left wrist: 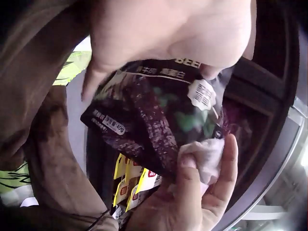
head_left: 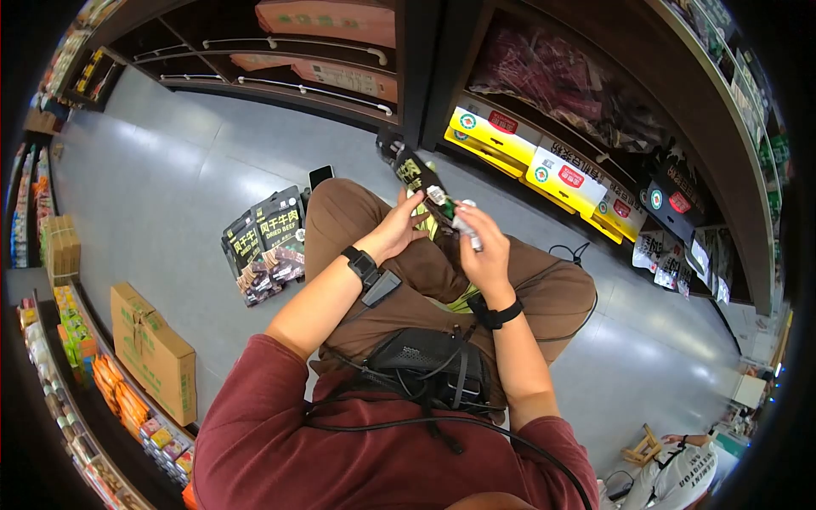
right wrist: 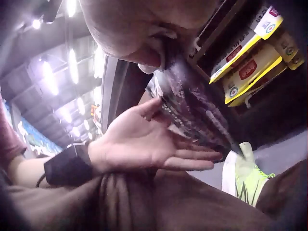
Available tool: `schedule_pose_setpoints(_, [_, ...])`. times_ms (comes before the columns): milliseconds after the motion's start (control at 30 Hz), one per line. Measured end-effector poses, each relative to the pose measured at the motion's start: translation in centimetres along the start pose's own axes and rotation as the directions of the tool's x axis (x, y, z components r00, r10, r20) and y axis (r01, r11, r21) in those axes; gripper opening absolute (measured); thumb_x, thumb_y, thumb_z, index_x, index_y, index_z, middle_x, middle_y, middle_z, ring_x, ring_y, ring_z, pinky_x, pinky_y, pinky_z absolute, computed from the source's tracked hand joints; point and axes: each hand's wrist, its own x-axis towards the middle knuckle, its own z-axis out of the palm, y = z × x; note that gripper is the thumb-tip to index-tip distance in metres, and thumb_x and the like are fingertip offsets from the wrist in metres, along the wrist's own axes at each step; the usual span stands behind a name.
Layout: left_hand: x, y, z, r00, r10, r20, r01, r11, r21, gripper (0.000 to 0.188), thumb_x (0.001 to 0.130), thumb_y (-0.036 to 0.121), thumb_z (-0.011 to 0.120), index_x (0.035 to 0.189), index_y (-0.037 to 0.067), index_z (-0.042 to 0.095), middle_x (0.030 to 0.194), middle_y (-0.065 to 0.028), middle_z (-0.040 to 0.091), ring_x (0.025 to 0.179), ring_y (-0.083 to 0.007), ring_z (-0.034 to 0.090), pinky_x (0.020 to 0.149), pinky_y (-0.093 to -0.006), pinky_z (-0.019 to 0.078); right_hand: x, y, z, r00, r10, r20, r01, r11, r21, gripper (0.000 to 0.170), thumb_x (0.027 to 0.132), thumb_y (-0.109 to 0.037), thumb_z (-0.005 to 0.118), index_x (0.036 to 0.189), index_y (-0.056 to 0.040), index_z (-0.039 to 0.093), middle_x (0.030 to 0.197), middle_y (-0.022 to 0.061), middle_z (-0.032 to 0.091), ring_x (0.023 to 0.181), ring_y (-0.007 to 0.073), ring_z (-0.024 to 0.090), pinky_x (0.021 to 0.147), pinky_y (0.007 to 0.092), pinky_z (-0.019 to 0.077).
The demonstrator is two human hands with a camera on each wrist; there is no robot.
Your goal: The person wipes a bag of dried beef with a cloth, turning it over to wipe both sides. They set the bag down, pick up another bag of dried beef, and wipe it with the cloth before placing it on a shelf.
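Note:
A dark pouch of dried beef (head_left: 418,177) stands tilted above the crossed legs in the head view. My left hand (head_left: 398,228) holds it at the side, thumb on the printed face and fingers stretched behind it. Between the thumb and fingers of my right hand (head_left: 486,253) is a crumpled white tissue or cloth (left wrist: 207,156), pressed on the pouch's edge near a white round label (left wrist: 202,95). In the right wrist view the pouch (right wrist: 192,103) hangs over the left palm. More dried beef pouches (head_left: 285,221) lie overlapping on the floor beside the left knee.
A black phone (head_left: 321,176) lies beyond those pouches. Shelves with yellow-and-white boxes (head_left: 561,177) stand close in front on the right. A brown carton (head_left: 153,353) sits on the floor at left. Cables (head_left: 510,433) cross the lap, and another person (head_left: 680,472) is at lower right.

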Motion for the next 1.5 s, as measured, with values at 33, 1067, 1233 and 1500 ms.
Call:
schedule_pose_setpoints(33, [0.0, 0.1, -0.2, 0.995, -0.021, 0.096, 0.029, 0.996, -0.08, 0.069, 0.098, 0.05, 0.052, 0.151, 0.016, 0.021, 0.146, -0.0082, 0.04, 0.133, -0.0295, 0.042, 0.109, -0.0591, 0.0311, -0.2, 0.1, 0.4, 0.998, -0.038, 0.041, 0.038, 0.999, -0.004, 0.042, 0.076, 0.013, 0.058, 0.114, -0.0033, 0.067, 0.119, 0.0147, 0.067, 0.111, 0.0324, 0.064, 0.095, 0.0381, 0.0516])
schedule_pose_setpoints(1067, [-0.5, -0.9, -0.6, 0.975, -0.04, 0.22, 0.038, 0.999, 0.011, 0.041, 0.102, 0.025, 0.049, 0.137, 0.003, 0.049, 0.131, -0.0082, 0.06, 0.118, -0.0189, 0.058, 0.105, -0.0354, 0.043, -1.3, 4.2, 1.4, 0.987, 0.146, 0.068, -0.145, 0.989, -0.031, 0.052, 0.091, -0.004, 0.052, 0.14, 0.0055, 0.036, 0.158, 0.0243, 0.024, 0.142, 0.043, 0.031, 0.115, 0.0443, 0.0306])
schedule_pose_setpoints(1233, [-1.2, -0.5, 0.4, 0.94, -0.034, 0.341, 0.01, 0.997, 0.071, 0.044, 0.102, 0.014, 0.049, 0.144, 0.006, 0.041, 0.137, -0.008, 0.054, 0.122, -0.0188, 0.055, 0.105, -0.0362, 0.043, -1.4, 6.0, 0.7, 0.965, 0.262, 0.022, -0.249, 0.937, -0.244, 0.043, 0.095, -0.009, 0.053, 0.135, 0.0057, 0.044, 0.154, 0.0231, 0.034, 0.138, 0.0415, 0.038, 0.113, 0.043, 0.0332])
schedule_pose_setpoints(1500, [-0.5, -1.4, -0.4, 0.864, 0.03, 0.502, -0.264, 0.877, 0.401, 0.054, 0.101, 0.012, 0.049, 0.151, 0.004, 0.029, 0.144, -0.0077, 0.048, 0.129, -0.0177, 0.046, 0.11, -0.0338, 0.0358, -0.5, 0.9, 3.1, 0.954, 0.014, 0.301, 0.027, 0.991, -0.132, 0.058, 0.094, -0.006, 0.047, 0.149, 0.0034, 0.03, 0.157, 0.023, 0.028, 0.145, 0.04, 0.027, 0.119, 0.0487, 0.0215])
